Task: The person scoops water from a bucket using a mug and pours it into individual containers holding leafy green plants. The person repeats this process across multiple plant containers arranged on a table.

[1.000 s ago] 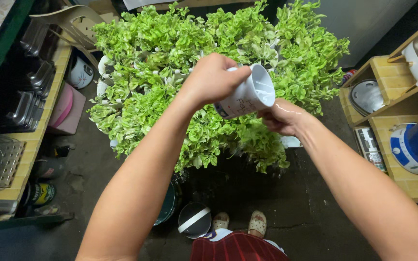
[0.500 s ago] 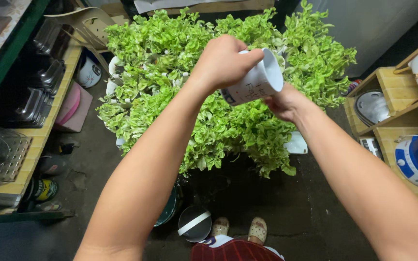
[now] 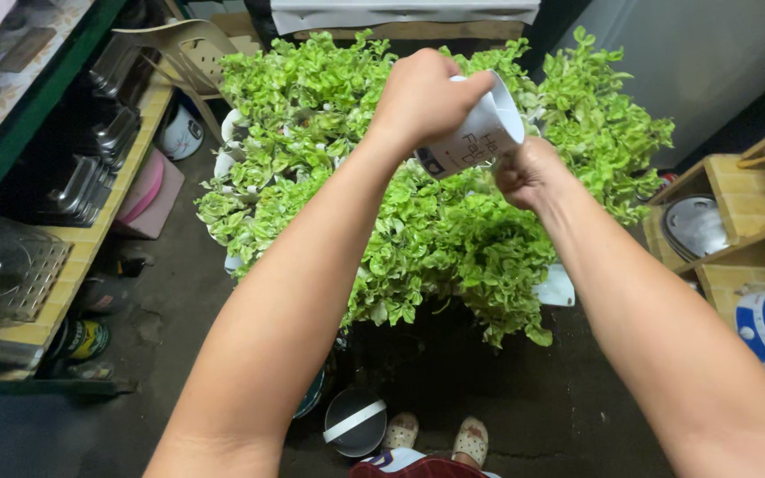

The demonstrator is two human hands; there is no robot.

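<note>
L hand (image 3: 425, 96) grips tilted white cup (image 3: 477, 131) over leafy plants (image 3: 418, 221); R hand (image 3: 529, 173) beneath.

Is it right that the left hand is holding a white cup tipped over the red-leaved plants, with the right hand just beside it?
Not quite. The plants have bright green leaves, not red. The head view shows this. The rest stands: the left hand holds the white cup tipped over them, and the right hand is just beside it.

Two hands, the left hand (image 3: 422, 97) and the right hand (image 3: 529, 173), show, with one white cup (image 3: 480, 133) between them. One leafy green plant mass (image 3: 436, 230) is there, and one round dark lid (image 3: 354, 422) lies on the floor.
</note>
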